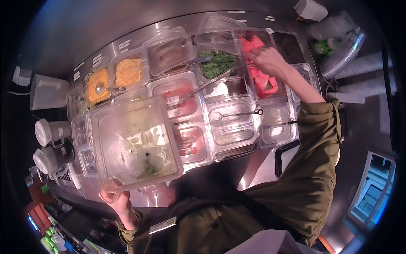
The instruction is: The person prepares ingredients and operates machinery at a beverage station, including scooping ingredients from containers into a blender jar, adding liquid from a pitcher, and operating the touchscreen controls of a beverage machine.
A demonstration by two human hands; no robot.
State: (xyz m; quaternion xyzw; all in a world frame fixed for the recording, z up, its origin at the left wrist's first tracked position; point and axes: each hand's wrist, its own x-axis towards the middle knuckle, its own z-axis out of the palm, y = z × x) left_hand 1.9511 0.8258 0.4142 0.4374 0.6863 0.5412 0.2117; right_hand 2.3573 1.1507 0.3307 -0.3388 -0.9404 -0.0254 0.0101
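Observation:
My left hand (pixel 119 197) grips the handle of a large clear plastic blender jar (pixel 106 139), tilted with its mouth towards me. Ice cubes (pixel 147 139) and some green leafy pieces (pixel 149 170) show inside it. Over a clear bin of watermelon chunks (pixel 265 84), my right hand (pixel 266 60) has its fingers curled around the meeting end of long metal tongs (pixel 211 82). The tongs' spread arms reach left across the chopped kale (pixel 217 65). The fingertips are partly hidden.
Lidded clear bins surround these, one with red contents (pixel 180 98). Two open bins hold orange purée (pixel 128 71). A loose clear lid (pixel 219 31) leans above the kale. Pitchers (pixel 52 131) stand left; stacked plastic cups (pixel 361 65) lie right. A black-rimmed tray (pixel 287 158) sits near my body.

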